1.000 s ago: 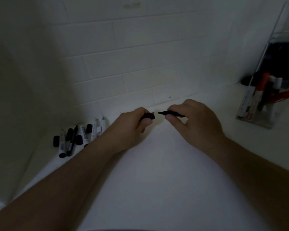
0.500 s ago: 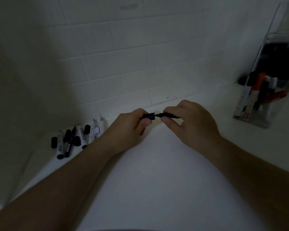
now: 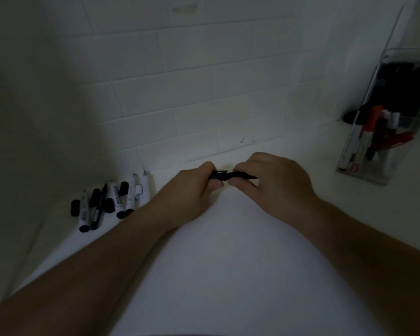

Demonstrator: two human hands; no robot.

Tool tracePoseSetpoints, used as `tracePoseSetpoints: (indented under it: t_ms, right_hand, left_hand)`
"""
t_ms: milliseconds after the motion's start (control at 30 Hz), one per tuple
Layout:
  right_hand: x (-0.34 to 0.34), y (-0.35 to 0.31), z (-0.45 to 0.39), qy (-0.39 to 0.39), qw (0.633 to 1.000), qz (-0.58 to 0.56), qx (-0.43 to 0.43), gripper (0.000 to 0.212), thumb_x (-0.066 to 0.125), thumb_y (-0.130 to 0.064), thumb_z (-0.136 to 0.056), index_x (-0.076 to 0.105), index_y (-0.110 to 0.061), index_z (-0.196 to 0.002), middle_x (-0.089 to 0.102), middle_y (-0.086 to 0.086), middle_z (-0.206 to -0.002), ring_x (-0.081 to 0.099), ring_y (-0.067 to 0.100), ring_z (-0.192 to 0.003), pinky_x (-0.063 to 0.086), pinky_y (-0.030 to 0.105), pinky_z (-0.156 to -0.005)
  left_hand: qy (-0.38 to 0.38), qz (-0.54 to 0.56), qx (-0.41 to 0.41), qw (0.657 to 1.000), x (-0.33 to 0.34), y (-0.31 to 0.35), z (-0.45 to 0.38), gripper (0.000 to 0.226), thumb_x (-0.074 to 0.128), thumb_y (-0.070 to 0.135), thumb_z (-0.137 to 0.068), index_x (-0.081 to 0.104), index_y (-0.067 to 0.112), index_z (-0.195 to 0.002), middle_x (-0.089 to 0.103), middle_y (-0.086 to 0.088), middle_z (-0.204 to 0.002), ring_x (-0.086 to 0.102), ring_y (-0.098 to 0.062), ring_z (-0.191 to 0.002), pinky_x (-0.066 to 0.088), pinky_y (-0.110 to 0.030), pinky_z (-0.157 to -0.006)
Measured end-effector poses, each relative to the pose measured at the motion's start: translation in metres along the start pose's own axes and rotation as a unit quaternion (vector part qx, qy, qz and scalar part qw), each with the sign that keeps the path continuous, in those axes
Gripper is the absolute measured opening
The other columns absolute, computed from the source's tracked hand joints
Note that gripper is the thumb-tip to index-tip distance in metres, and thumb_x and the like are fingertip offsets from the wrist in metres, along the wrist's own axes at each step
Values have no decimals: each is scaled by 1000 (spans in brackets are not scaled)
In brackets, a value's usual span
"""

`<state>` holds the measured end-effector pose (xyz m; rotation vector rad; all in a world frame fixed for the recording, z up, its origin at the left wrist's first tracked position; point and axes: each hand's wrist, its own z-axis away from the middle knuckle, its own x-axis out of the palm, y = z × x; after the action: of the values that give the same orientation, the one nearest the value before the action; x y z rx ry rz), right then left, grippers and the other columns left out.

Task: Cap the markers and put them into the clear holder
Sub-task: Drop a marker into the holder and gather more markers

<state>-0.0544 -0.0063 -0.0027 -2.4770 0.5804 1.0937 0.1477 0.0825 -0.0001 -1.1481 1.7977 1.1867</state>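
Both forearms reach over the white desk. The left hand pinches the black cap, the right hand grips the black marker, cap and marker meeting end to end. At 10 o'clock, loose markers lie against the tiled wall. At 2 o'clock stands the clear holder with markers inside
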Motion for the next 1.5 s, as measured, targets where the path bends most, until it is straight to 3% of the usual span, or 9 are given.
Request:
tracePoseSetpoints:
  t_ms: [267,633,800,1033,1133,1267,1333,1400,1500]
  right_hand:
    - [-1,-1,1,-17,999,39,13,42,36,-64,-95,66,-36,-92,52,-8,-72,52,11,-64,37,28,-51]
    - [-2,-2,2,-8,1000,11,12,41,36,-65,-96,68,-40,-101,58,-10,-79,57,10,-70,45,32,-55]
    - [-4,1,-1,-56,998,-33,11,47,33,-60,-95,58,-43,-132,68,-12,-101,64,16,-90,52,37,-71]
    - [-30,4,-12,-103,993,-39,30,18,40,-47,-99,53,-42,-110,55,-15,-76,52,16,-75,39,36,-68]
    - [-76,15,-16,-46,994,-74,63,18,52,-40,-98,59,-39,-113,62,-9,-76,57,15,-66,46,37,-59]
    - [-153,43,-23,139,978,-89,131,21,65,-31,-95,61,-34,-116,69,-3,-96,65,18,-80,56,35,-74]
    - [-181,56,-23,193,963,-96,163,23,65,-24,-96,60,-25,-117,68,-5,-99,63,14,-82,51,15,-75]
    - [-196,71,-17,198,959,-42,201,22,66,-19,-96,59,-14,-117,64,-4,-93,62,13,-77,42,5,-65]
    - [-198,97,1,155,954,12,256,26,64,-19,-97,56,-11,-121,65,6,-101,65,23,-90,44,21,-73]
  left_hand:
    - [22,-12,9,1000,5,6,0,23,43,34,-104,44,13,-93,49,5,-69,46,-13,-60,32,-35,-56]
    - [34,-31,4,999,4,14,-3,23,42,31,-103,44,10,-95,56,-4,-71,50,-19,-59,37,-39,-55]
    - [44,18,15,999,9,15,-2,23,44,33,-104,45,11,-94,56,1,-70,51,-14,-59,37,-34,-56]
    - [108,158,-1,982,5,28,-8,9,53,33,-100,60,27,-97,64,7,-73,58,-8,-67,42,-21,-60]
    - [86,158,3,984,1,35,-6,12,54,34,-99,62,30,-91,65,6,-73,59,-9,-65,45,-24,-63]
    - [14,117,53,992,-6,67,-26,14,59,35,-95,67,27,-86,65,6,-70,59,-10,-66,44,-24,-63]
    - [16,125,82,989,-3,92,-39,15,59,37,-96,66,28,-85,63,8,-69,58,-7,-64,42,-20,-61]
    - [6,88,112,990,13,111,-48,16,55,42,-96,65,32,-88,63,12,-72,56,-4,-64,43,-20,-63]
    - [-17,40,117,992,49,119,-48,22,50,43,-96,66,29,-92,68,10,-85,59,-8,-75,48,-26,-72]
